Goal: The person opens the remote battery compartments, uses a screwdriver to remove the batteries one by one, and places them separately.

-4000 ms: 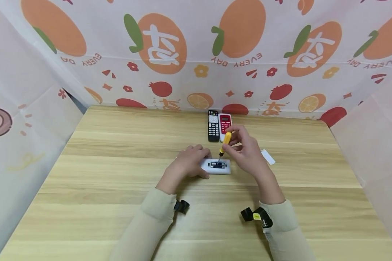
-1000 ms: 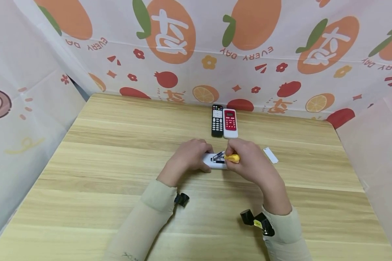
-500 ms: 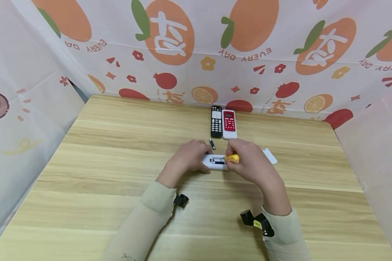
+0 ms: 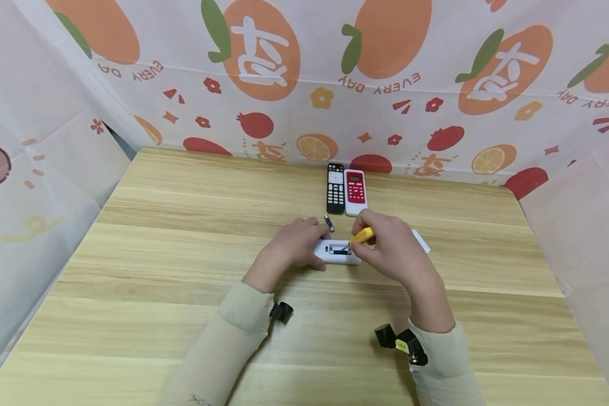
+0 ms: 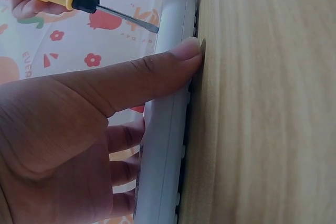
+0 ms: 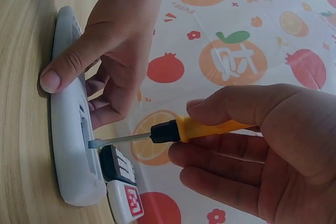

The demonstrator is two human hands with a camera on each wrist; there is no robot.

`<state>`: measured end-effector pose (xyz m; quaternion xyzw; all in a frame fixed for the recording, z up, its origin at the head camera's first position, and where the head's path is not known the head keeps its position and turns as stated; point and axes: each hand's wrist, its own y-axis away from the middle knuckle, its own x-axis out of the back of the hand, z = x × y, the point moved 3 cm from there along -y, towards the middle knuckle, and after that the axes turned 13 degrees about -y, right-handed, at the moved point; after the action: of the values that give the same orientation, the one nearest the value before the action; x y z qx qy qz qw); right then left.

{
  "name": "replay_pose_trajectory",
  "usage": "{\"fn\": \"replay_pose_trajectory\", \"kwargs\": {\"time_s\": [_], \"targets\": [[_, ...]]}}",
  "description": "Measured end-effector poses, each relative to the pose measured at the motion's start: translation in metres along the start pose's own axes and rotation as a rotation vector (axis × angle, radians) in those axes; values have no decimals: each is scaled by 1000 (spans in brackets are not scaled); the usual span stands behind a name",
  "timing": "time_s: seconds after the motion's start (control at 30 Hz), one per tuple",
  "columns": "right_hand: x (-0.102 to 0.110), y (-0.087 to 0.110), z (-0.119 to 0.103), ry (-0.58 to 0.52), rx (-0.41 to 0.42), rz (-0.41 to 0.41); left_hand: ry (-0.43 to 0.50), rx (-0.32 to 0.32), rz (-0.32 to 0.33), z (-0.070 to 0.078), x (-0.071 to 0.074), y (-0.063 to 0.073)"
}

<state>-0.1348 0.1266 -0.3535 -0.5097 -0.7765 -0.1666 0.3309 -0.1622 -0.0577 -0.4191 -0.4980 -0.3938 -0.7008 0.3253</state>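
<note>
A white remote control (image 4: 322,251) lies face down on the table, its battery compartment uncovered, with one battery (image 4: 340,252) in it. My left hand (image 4: 295,243) grips the remote's left end, thumb on the near side and fingers across on the far side. In my right hand (image 4: 389,246) is a flat-blade screwdriver (image 6: 207,128) with a yellow handle, held between thumb and fingers. Its blade tip (image 6: 94,144) is at the compartment opening in the right wrist view. A loose battery (image 4: 329,223) lies on the table just beyond my left fingers.
A black remote (image 4: 335,189) and a white remote with a red face (image 4: 356,193) lie side by side near the back edge. The white battery cover (image 4: 420,241) is right of my right hand, partly hidden. A printed cloth (image 4: 284,121) hangs behind the wooden table (image 4: 182,225).
One battery has come out of the compartment and lies beyond the remote. My right hand has lifted slightly, tilting the screwdriver handle up. The left hand has kept its hold.
</note>
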Motion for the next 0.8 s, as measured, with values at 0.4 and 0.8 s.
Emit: {"fn": "replay_pose_trajectory", "kwargs": {"time_s": [0.4, 0.8], "targets": [[-4, -1, 1, -4, 11, -28, 5, 4, -13, -1, -3, -1], [-7, -2, 4, -36, -9, -53, -9, 3, -12, 0, -5, -2]]}}
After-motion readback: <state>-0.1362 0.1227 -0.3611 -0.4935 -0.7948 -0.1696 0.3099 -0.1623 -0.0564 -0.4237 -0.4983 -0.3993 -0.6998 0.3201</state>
